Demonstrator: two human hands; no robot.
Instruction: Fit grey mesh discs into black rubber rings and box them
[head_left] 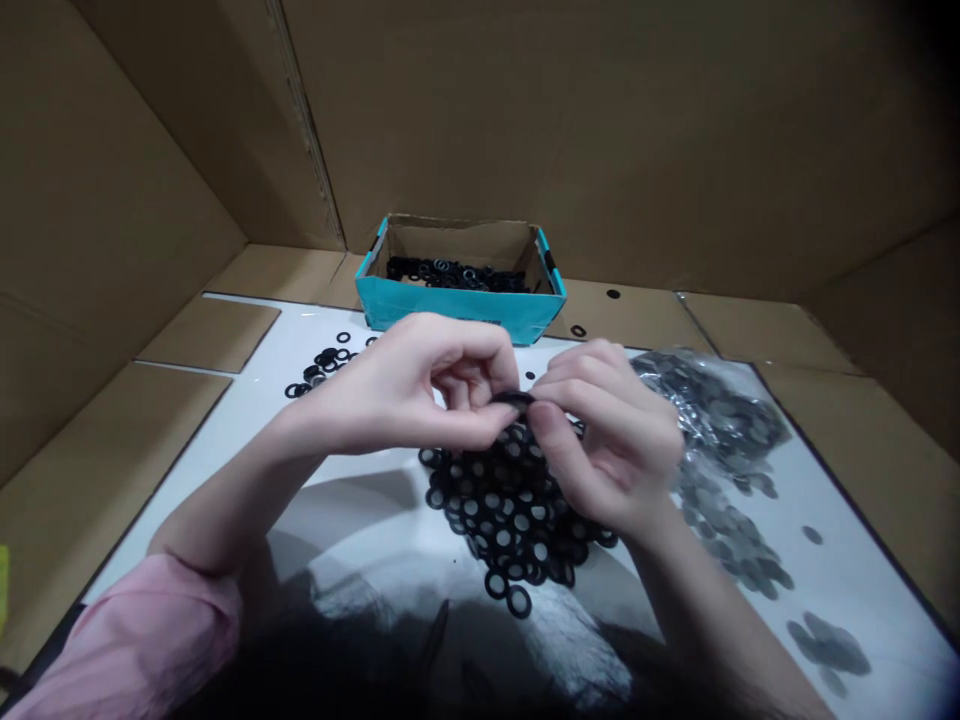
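Note:
My left hand [420,385] and my right hand [611,430] meet over the middle of the white table. Between their thumbs and fingers they pinch one black ring [514,400], with a pale grey middle partly showing. Right below lies a heap of black rings with pale grey discs in them [517,510]. Beyond my right hand, loose grey mesh-like discs [731,530] are spread on the table. Past my left wrist lies a small group of black rings [326,365].
A blue open cardboard box [457,305] with many black rings stands at the back. A clear plastic bag of grey discs [712,400] lies at the right. Cardboard walls [600,130] enclose the white table [330,510]. More grey discs [829,645] lie at front right.

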